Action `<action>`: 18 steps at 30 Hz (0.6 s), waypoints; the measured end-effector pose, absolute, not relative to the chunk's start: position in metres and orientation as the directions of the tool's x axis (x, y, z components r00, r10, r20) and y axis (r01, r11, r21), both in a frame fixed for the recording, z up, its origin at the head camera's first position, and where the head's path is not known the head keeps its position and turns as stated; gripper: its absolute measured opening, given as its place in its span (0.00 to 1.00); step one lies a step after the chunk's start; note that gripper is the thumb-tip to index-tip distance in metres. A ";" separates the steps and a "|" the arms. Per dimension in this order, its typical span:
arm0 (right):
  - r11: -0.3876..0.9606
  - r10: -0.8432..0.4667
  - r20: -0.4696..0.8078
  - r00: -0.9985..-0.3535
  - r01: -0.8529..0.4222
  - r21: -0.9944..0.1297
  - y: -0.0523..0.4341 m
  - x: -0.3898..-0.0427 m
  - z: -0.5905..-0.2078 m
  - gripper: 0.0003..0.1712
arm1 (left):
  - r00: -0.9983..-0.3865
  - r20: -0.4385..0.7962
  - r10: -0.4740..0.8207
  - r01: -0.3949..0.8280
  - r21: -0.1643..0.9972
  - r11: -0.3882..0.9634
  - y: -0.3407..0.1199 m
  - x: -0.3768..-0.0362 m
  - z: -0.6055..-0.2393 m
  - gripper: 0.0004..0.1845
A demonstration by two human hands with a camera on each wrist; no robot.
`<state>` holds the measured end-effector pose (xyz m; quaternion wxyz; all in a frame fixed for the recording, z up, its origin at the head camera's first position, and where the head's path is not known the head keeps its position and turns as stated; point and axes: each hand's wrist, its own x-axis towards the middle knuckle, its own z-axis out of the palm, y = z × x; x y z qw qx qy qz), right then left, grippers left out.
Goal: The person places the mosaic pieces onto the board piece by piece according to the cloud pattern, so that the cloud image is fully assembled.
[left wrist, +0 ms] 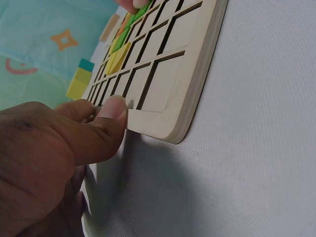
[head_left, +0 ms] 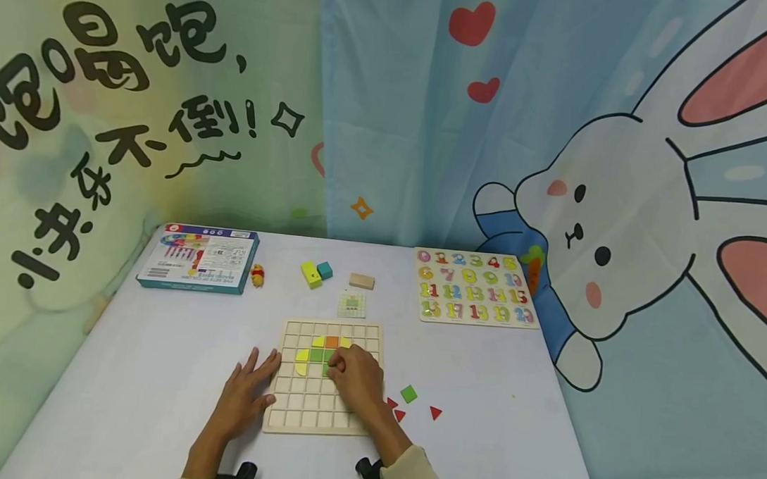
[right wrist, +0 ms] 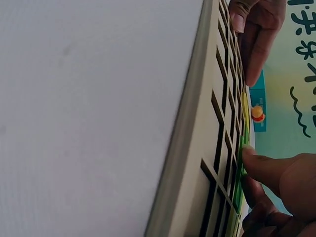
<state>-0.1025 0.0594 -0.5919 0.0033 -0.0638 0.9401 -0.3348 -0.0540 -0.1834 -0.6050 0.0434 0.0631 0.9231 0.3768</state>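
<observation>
Fingertips of the right hand (head_left: 355, 381) press down on a green tile (head_left: 325, 369) in the grid board (head_left: 301, 413), the fingers bent over it and close together. The left hand (head_left: 245, 393) lies flat, fingers spread, thumb against the board's left edge. The board lies flat near the front of the white table (head_left: 163, 373), its long axis running away from the person. Yellow, green and orange tiles fill cells in its upper middle. Loose red triangles (head_left: 399, 411) and a green square (head_left: 408, 393) lie just right of it; farther back are a pattern card (head_left: 352, 303), blocks (head_left: 315, 273), a number puzzle (head_left: 475, 288) and a box (head_left: 197, 258). Cartoon cloths hang behind. The left wrist view alone shows the thumb (left wrist: 106, 129) touching the board's rim — the right wrist view shows a fingertip (right wrist: 256, 160) on the green tile.
</observation>
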 end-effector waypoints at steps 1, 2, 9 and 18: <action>0.765 -0.129 0.028 -0.991 -0.118 -0.633 0.061 -0.102 -0.592 0.08 | -0.988 -0.030 0.151 0.087 0.702 0.707 -0.183 -0.054 -0.605 0.45; 0.758 -0.136 0.028 -0.990 -0.123 -0.640 0.063 -0.101 -0.591 0.08 | -0.988 -0.027 0.152 0.089 0.704 0.705 -0.183 -0.054 -0.606 0.45; 0.696 -0.121 0.082 -0.989 -0.144 -0.703 0.089 -0.092 -0.587 0.14 | -0.987 -0.041 0.155 0.082 0.700 0.709 -0.183 -0.054 -0.605 0.44; 0.701 0.046 -0.031 -0.998 0.055 -0.711 0.152 -0.078 -0.579 0.17 | -0.987 -0.044 0.156 0.082 0.697 0.712 -0.182 -0.053 -0.601 0.44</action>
